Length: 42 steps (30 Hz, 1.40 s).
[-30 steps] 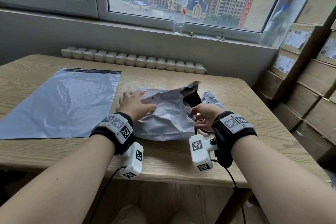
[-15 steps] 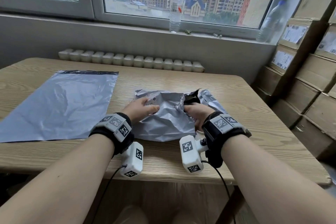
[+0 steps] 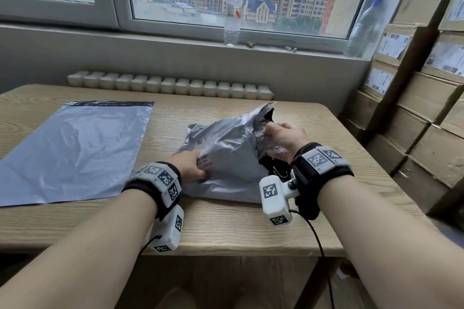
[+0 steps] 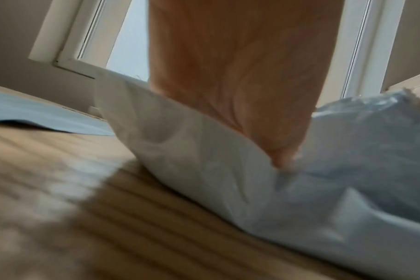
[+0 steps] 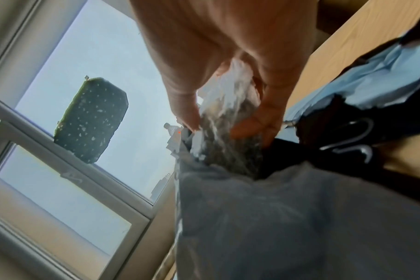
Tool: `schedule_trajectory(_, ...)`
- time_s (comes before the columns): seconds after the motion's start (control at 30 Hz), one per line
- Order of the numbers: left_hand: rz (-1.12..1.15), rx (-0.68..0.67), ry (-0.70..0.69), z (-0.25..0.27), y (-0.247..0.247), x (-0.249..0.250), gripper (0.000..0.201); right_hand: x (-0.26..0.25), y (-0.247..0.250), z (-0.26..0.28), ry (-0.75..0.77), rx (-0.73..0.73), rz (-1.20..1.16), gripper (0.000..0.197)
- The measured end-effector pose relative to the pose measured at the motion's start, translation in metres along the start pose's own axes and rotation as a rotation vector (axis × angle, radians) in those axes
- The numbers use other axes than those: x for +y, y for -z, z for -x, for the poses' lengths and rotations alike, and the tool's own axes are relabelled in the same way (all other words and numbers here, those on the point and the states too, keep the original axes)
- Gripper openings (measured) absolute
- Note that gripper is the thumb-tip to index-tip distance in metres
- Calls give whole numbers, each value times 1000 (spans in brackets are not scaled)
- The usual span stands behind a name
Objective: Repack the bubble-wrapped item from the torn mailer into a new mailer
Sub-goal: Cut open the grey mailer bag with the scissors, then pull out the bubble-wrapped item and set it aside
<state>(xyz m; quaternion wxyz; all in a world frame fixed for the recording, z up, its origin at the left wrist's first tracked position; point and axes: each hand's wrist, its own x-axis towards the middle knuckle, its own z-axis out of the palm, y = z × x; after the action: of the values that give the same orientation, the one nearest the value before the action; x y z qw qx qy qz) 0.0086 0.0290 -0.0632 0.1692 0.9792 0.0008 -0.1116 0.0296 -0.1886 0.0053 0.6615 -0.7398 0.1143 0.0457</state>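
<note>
The torn grey mailer [image 3: 226, 155] lies crumpled in the middle of the wooden table [image 3: 226, 228], its ripped black-lined mouth facing right. My left hand [image 3: 193, 165] holds its near left edge by the label; in the left wrist view the hand [image 4: 240, 85] digs into the mailer [image 4: 216, 170]. My right hand [image 3: 283, 138] grips the clear bubble-wrapped item [image 3: 275, 149] at the torn mouth. In the right wrist view the fingers [image 5: 259, 121] and thumb pinch the bubble wrap [image 5: 226, 117] as it comes out of the mailer [image 5: 288, 217]. The new flat grey mailer [image 3: 72, 150] lies at the left.
A water bottle [image 3: 233, 12] stands on the window sill, with another bottle [image 3: 364, 27] at the right end. Stacked cardboard boxes [image 3: 426, 98] crowd the right side of the table. A white radiator [image 3: 170, 84] runs behind the table's far edge.
My right hand has risen and moved right, drawing the bubble wrap out of the torn mouth. My left hand slid down to the mailer's near left edge.
</note>
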Motion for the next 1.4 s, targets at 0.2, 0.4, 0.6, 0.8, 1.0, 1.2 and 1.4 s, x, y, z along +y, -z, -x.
schedule_trajectory(0.2,-144,48,181,-28,-3,5,37,-9,28,-3,60,169,-62,7)
schedule_trajectory(0.4,-47,47,557,-37,2,5,74,-10,65,-4,71,304,-157,7)
schedule_trajectory(0.6,67,376,414,-13,15,36,73,-4,82,-5,88,335,-252,15)
schedule_trajectory(0.8,386,411,-202,-7,28,130,47,-2,95,-5,81,357,-289,20)
schedule_trajectory(1.0,585,87,-314,-11,7,199,41,8,145,-2,66,518,-268,15)
schedule_trajectory(1.2,549,-40,-316,-11,-31,239,41,50,188,-4,-24,608,-251,57)
schedule_trajectory(1.4,548,-81,-323,-14,-45,247,42,70,202,-19,-70,596,-207,26)
